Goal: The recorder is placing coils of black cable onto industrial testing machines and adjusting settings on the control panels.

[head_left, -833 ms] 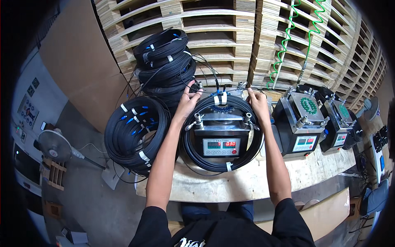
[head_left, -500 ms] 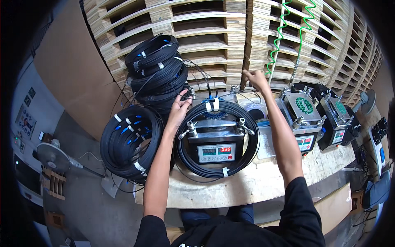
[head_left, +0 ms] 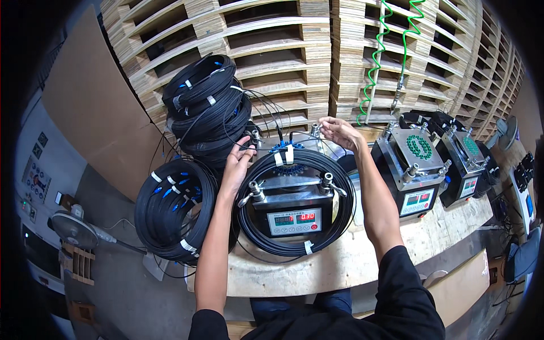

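A ring of black cable, tied with white bands, hangs around the front of a metal bench machine with a red-lit display. Blue connectors sit on the machine's top behind the ring. To the left of the ring, my left hand has thumb and fingers closed on a thin black cable that runs toward those connectors. My right hand is beside the machine's rear right metal post, fingers bent together. Whatever lies between them is too small to make out.
Stacked black cable coils stand at the back left, another coil with blue-tipped ends in front. Two similar machines are on the right of the wooden table. Pallets rise behind; green coiled hoses hang there.
My right hand has come down and left, from raised above the table to beside the machine's rear post. The left hand stays near the cable. The display's left readout now shows a lit digit.
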A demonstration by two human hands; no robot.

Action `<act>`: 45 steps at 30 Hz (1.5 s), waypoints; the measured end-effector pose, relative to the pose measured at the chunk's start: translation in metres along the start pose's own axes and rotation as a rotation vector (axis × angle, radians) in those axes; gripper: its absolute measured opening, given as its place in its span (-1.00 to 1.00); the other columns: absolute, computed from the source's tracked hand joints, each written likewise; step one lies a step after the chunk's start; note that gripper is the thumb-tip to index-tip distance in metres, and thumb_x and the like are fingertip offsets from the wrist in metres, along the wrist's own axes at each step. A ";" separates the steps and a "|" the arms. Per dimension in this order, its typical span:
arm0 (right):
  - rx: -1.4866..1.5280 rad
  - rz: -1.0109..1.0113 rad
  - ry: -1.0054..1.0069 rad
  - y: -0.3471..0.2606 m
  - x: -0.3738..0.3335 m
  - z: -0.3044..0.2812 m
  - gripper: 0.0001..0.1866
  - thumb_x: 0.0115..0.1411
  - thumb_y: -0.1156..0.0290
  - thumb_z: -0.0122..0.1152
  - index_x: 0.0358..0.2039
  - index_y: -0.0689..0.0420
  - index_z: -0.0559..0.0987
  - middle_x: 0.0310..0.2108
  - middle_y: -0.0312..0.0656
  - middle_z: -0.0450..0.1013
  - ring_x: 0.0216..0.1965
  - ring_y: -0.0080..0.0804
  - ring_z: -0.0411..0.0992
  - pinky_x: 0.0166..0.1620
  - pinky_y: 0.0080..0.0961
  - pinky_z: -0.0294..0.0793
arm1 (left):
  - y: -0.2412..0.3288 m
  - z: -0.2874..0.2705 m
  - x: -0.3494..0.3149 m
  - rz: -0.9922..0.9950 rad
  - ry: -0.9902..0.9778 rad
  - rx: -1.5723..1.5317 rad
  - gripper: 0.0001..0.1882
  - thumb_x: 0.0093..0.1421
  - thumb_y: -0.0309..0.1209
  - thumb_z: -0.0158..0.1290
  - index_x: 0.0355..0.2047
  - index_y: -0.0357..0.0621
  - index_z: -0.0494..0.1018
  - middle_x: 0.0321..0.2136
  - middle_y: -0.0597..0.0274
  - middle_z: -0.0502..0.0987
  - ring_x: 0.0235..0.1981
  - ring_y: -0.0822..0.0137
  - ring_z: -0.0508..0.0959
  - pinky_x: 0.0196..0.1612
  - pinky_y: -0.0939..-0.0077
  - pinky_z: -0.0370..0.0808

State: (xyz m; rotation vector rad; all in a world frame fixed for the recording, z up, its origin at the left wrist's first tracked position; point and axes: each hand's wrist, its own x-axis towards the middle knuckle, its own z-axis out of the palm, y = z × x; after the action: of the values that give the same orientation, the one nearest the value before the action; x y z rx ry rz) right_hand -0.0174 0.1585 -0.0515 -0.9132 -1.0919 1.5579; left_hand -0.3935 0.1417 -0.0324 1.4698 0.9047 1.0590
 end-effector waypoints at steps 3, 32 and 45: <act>0.268 -0.181 0.233 0.000 -0.010 0.034 -0.61 0.32 0.19 0.28 0.05 0.12 0.50 -0.46 -0.46 0.36 -0.48 -0.70 0.29 -0.26 -0.53 0.41 | 0.009 -0.005 -0.007 -0.044 0.023 -0.031 -0.51 0.43 -0.38 -0.05 0.33 -0.10 0.24 -0.06 0.11 0.54 -0.24 0.59 0.55 -0.17 0.73 0.51; -1.332 -0.313 0.442 -0.003 0.029 0.067 -0.64 0.18 0.35 0.26 -0.12 0.36 0.50 -0.16 0.25 0.56 -0.08 0.12 0.55 -0.02 -0.17 0.54 | 0.009 0.010 -0.005 0.005 0.046 -0.126 -0.51 0.37 -0.43 0.03 0.29 -0.17 0.27 -0.21 0.20 0.59 -0.35 0.55 0.54 -0.25 0.69 0.52; -1.018 -0.356 0.125 -0.006 0.028 0.066 -0.65 0.27 0.49 -0.09 -0.13 0.30 0.67 -0.18 -0.01 0.64 -0.11 -0.29 0.57 0.07 -0.41 0.48 | -0.044 -0.028 0.065 -0.290 0.174 -0.494 -0.66 0.40 -0.25 0.03 0.15 0.07 0.38 -0.15 0.30 0.61 -0.15 0.37 0.54 -0.11 0.46 0.46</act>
State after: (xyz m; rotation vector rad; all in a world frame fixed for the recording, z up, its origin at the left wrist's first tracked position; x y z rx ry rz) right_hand -0.0834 0.1724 -0.0261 -1.3388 -1.8704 0.5790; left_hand -0.3993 0.2177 -0.0651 0.8216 0.8679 1.1043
